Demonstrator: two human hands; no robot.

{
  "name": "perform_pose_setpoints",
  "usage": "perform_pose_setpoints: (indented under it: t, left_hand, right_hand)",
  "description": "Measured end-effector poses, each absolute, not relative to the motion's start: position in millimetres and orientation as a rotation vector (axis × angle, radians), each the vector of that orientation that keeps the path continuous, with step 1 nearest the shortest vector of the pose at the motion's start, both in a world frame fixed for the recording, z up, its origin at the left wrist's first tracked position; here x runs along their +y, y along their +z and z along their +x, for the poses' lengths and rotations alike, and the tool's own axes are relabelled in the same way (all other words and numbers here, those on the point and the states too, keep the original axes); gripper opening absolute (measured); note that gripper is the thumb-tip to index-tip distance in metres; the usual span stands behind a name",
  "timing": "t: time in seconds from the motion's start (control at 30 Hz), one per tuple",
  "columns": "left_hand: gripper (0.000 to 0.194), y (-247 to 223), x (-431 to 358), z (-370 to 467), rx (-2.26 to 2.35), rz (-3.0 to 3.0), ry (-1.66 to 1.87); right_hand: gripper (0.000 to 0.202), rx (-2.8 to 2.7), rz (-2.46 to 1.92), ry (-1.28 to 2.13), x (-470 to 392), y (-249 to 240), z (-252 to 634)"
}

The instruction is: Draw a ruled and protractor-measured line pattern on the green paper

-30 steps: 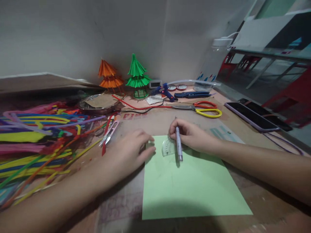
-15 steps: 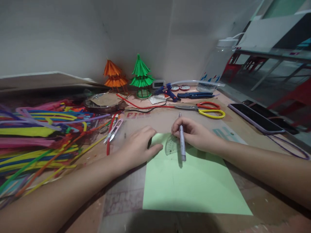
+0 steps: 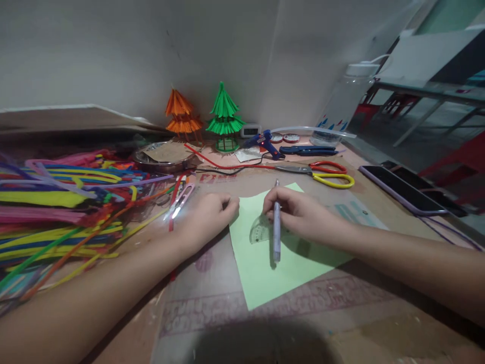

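Note:
My right hand (image 3: 290, 207) is closed round a pale purple pen (image 3: 277, 232), its tip pointing away from me. Beneath that hand a clear protractor (image 3: 258, 233) lies on the sheet of light green paper (image 3: 265, 278); the hand hides part of it. My left hand (image 3: 210, 215) is at the paper's left edge, fingers curled and thumb drawn in against them at the edge. The sheet lies turned at an angle on the clear mat. Just left of that hand are pink-handled snips (image 3: 181, 201) and a red strip (image 3: 172, 220).
Colourful pipe cleaners (image 3: 56, 202) heap at the left. Along the back stand an orange tree (image 3: 182, 114), a green tree (image 3: 224, 119), a glue gun (image 3: 265, 144) and a bottle (image 3: 337, 106). Scissors (image 3: 326, 174) lie behind my right hand, a phone (image 3: 401, 189) at the right.
The green paper has turned and shifted away from me. My left thumb has drawn in towards its fingers. My right hand still holds the pen, and the protractor has moved slightly left.

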State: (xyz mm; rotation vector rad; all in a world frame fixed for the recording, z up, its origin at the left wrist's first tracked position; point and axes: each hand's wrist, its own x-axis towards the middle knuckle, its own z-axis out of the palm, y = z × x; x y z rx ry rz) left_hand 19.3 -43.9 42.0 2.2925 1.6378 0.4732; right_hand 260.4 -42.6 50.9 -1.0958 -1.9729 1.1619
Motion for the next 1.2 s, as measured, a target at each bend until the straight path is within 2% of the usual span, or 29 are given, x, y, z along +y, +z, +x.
perform_pose_setpoints:
  t: [0.13, 0.27, 0.37, 0.47, 0.6, 0.7, 0.87, 1.2]
  left_hand:
    - [0.046, 43.4, -54.4, 21.8, 1.57, 2.337, 0.496]
    - [0.027, 40.8, -56.5, 17.5, 1.549, 2.373, 0.548]
    - [0.035, 36.7, -52.1, 12.6, 1.515, 2.396, 0.586]
    - [0.034, 33.6, -48.0, 9.2, 1.456, 2.451, 0.638]
    - [0.033, 34.5, -54.9, 10.1, 1.294, 2.583, 0.703]
    - [0.035, 37.4, -66.7, 13.5, 1.105, 2.667, 0.59]
    - [0.04, 39.4, -73.8, 13.2, 0.984, 2.724, 0.432]
    - [0.041, 33.2, -69.7, 9.7, 0.97, 2.796, 0.447]
  right_hand:
    - [0.015, -2.133, -1.157, 1.006, -51.5, 50.8, 258.3]
    - [0.005, -2.218, -1.185, 0.913, -56.0, 56.3, 265.8]
    - [0.02, -2.359, -1.116, 0.861, -58.7, 61.2, 284.2]
    - [0.028, -2.469, -1.074, 0.853, -59.3, 59.2, 303.8]
    - [0.016, -2.497, -1.026, 0.755, -59.5, 47.7, 311.3]
    - [0.01, -2.526, -0.967, 0.662, -59.0, 41.8, 304.4]
    - [0.007, -2.548, -0.882, 0.635, -58.7, 38.9, 294.0]
    - [0.003, -2.563, -0.854, 0.543, -63.0, 37.9, 298.3]
